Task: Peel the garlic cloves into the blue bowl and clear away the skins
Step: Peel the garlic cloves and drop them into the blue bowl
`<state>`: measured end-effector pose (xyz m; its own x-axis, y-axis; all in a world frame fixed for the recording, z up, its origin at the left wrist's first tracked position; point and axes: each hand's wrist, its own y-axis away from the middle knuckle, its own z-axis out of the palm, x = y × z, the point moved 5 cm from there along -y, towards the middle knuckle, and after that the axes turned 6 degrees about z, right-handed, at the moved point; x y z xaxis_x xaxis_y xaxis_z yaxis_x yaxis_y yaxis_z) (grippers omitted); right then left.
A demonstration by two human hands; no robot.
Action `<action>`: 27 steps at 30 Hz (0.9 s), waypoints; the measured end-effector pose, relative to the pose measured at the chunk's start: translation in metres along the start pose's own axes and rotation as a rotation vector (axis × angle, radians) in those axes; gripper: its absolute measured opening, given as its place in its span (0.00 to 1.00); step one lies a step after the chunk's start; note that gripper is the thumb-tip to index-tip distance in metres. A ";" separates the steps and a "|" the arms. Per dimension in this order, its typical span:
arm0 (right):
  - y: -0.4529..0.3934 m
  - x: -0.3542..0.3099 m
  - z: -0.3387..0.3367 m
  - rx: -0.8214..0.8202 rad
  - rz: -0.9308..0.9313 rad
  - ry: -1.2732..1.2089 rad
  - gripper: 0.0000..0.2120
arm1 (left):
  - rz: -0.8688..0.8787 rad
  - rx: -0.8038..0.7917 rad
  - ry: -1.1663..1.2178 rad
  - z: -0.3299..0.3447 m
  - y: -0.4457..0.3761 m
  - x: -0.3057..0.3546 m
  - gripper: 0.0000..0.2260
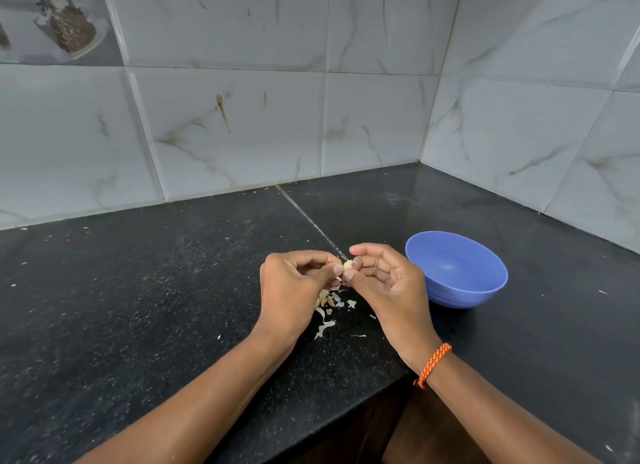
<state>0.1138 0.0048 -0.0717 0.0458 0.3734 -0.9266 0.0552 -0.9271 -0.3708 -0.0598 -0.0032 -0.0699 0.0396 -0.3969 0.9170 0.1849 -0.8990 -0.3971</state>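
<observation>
We hold one garlic clove (348, 264) between both hands above the black granite bench (138, 290), close to its front edge. Our left hand (294, 287) has its fingers curled in, thumb and forefinger pinching at the clove's skin; our right hand (384, 283) pinches the clove itself between thumb tip and fingertips, the other fingers loosely bent. The clove shows pale cream and smooth where it is bare, so we judge it partly peeled, though how much skin clings on is too small to tell.

The blue bowl (485, 290) sits on the bench just beside our right hand, toward the right wall. What we can see of its inside is bare, so we judge this to be an early clove, with none dropped in that we can see. Directly below our hands lies a small heap of skins (329, 300), thin, papery, white to tan flakes, curled and ragged, with a few strays nearer the front edge. Whether unpeeled cloves lie among them we cannot tell. Clearing the skins is not yet begun.

The bowl looks like smooth matt plastic, round and deep. The bench is polished, speckled stone with a pale seam running back to the marbled glossy wall tiles (225, 124). A braided orange thread band (433, 365) circles our right wrist.
</observation>
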 end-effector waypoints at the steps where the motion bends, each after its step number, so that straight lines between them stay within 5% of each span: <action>1: 0.000 0.000 0.000 -0.005 0.004 0.001 0.14 | -0.012 -0.009 0.013 0.000 -0.001 -0.001 0.01; 12: -0.003 0.001 -0.004 -0.065 0.054 0.099 0.05 | 0.129 -0.087 -0.221 -0.002 0.000 0.008 0.03; 17: 0.000 -0.002 -0.008 -0.088 -0.057 0.509 0.09 | 0.180 -0.130 -0.449 -0.005 -0.005 0.002 0.25; 21: -0.002 -0.005 -0.011 -0.141 -0.078 0.759 0.05 | 0.277 -0.082 -0.651 -0.010 -0.010 0.005 0.13; 27: -0.018 -0.040 -0.015 -0.165 -0.136 0.911 0.04 | 0.278 -0.099 -0.623 -0.012 -0.010 -0.002 0.12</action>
<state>0.1258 0.0075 -0.0268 0.7890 0.4254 -0.4433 0.2549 -0.8831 -0.3938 -0.0731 0.0049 -0.0684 0.6350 -0.4612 0.6197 -0.0031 -0.8037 -0.5950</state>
